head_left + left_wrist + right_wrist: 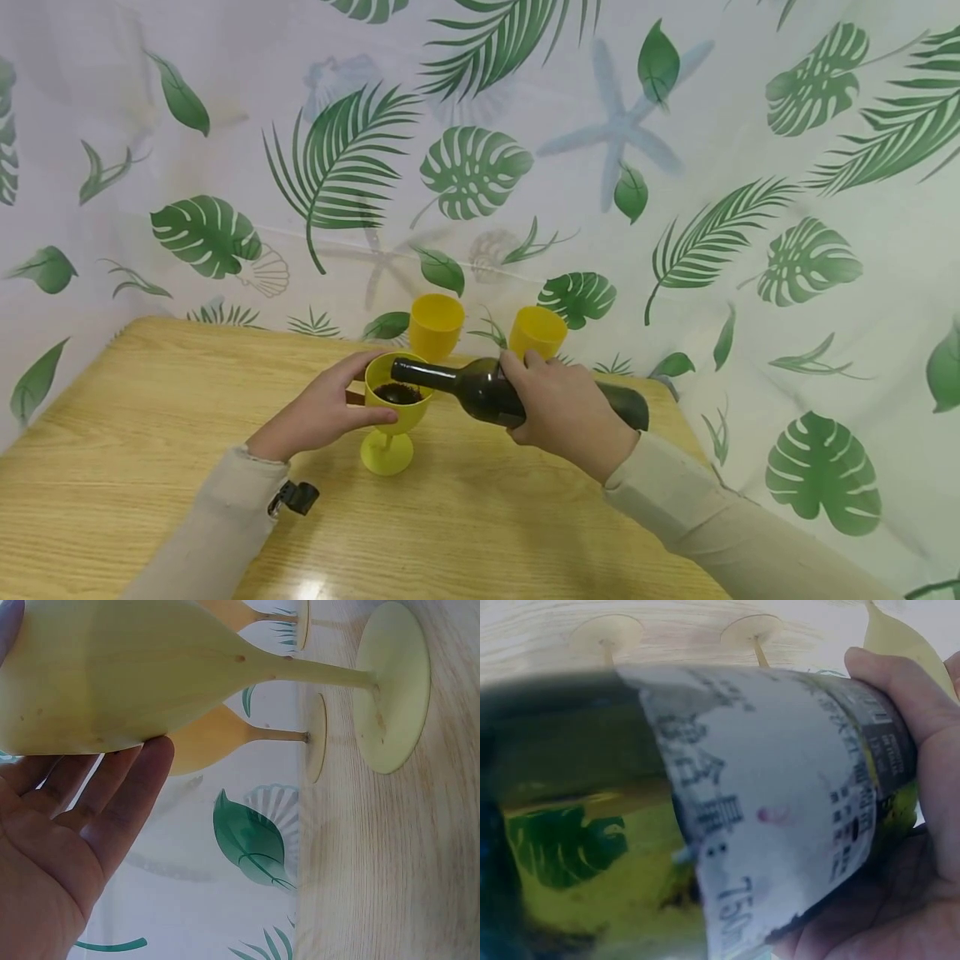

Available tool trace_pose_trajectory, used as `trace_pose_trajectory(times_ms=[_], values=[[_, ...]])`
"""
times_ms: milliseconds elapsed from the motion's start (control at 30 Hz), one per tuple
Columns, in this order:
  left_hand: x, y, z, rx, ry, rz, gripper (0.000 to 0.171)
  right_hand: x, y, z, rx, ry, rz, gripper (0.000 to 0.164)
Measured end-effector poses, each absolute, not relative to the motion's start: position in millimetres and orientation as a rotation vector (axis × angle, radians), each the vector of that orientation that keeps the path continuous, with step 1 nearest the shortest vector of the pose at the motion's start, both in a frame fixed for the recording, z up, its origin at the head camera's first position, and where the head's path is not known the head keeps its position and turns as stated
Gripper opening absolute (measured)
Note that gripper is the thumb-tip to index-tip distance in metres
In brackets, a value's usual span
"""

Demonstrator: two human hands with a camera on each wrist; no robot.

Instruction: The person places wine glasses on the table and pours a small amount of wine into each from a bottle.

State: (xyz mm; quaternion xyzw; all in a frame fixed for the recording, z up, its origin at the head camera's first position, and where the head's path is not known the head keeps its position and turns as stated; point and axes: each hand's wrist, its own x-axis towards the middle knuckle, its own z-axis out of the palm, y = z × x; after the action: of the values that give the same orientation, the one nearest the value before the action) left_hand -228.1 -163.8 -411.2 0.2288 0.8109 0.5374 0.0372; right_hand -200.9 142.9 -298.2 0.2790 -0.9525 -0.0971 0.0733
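Observation:
A yellow goblet [392,419] stands on the wooden table, with dark liquid [397,394] in its bowl. My left hand [322,412] holds the bowl from the left, thumb across the near side and fingers behind. In the left wrist view, fingertips touch the bowl [150,675] above its stem and round foot [394,690]. My right hand [566,408] grips a dark green wine bottle [480,392] round its body. The bottle lies nearly level, its neck pointing left and its mouth over the goblet's rim. In the right wrist view, a white printed label [765,802] wraps the glass.
Two more yellow goblets stand behind, one [437,325] just beyond the held goblet and the other [537,331] behind the bottle. The wooden table [187,392] ends at a leaf-patterned white curtain [480,250] at the back and right.

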Motion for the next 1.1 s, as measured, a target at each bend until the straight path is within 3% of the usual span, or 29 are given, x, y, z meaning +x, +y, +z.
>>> trace_pose_trajectory(times_ms=[1100], values=[[-224.4,-163.5,-408.7,0.677,2.508,1.628,0.078,-199.8,141.8,-295.1,0.876,-2.809,-0.329,0.063]])
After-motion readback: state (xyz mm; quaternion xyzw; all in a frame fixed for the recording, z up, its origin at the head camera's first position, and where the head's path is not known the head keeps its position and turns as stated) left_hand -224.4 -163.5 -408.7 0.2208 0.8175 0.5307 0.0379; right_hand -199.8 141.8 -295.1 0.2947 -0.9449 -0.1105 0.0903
